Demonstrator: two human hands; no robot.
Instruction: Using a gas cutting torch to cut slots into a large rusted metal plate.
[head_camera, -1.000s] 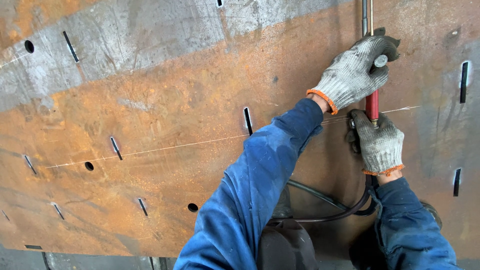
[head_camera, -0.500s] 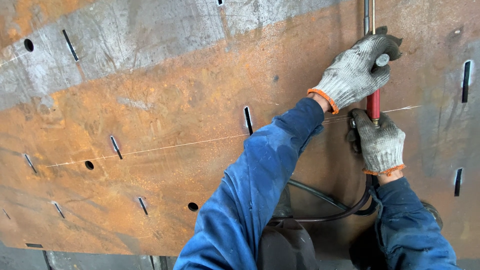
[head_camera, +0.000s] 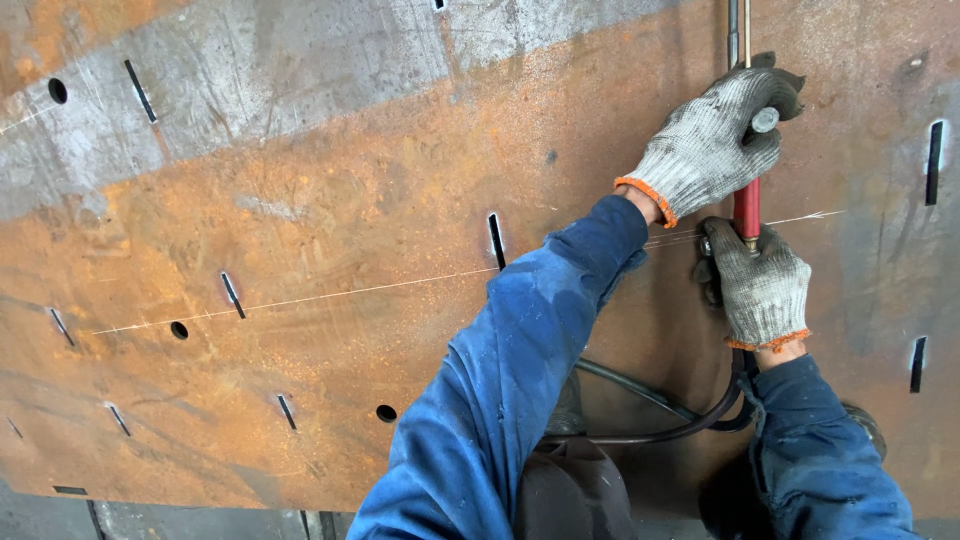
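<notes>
gripping a red-handled torch (head_camera: 746, 208) near the rusty steel plate's (head_camera: 330, 250) right edge, the left hand (head_camera: 712, 142) stays clamped above the right hand (head_camera: 763, 288); nothing has shifted, both holding along the chalk line (head_camera: 330, 292), black hoses (head_camera: 660, 415) hanging below.

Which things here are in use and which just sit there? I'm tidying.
In use:
left hand
right hand
torch, held by both
hose
plate

Idle:
dark round object at the plate's lower edge
</notes>
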